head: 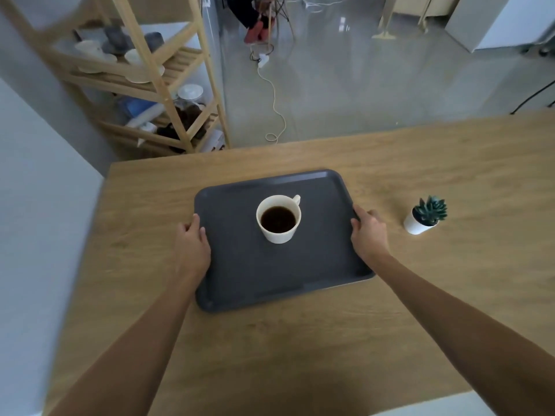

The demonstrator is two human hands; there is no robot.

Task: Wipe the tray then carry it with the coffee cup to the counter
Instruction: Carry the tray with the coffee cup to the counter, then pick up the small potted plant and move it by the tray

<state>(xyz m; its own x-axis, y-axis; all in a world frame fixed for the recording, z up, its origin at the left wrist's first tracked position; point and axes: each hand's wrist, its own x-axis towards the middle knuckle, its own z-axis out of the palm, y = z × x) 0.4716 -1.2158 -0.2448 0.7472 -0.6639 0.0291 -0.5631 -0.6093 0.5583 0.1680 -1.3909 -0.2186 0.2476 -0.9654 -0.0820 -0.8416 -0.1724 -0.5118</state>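
A dark grey rectangular tray (240,265) lies on the wooden table (420,280). A white coffee cup (279,232) full of dark coffee stands upright near the tray's middle, its handle pointing to the far right. My left hand (192,244) grips the tray's left rim, thumb on top. My right hand (368,232) grips the right rim the same way. The fingers of both hands are hidden under the rim. No cloth is in view.
A small potted succulent (425,216) in a white pot stands on the table right of the tray. Beyond the table's far left corner is a wooden shelf rack (168,94) with dishes and jars. A white cable (274,97) lies on the grey floor.
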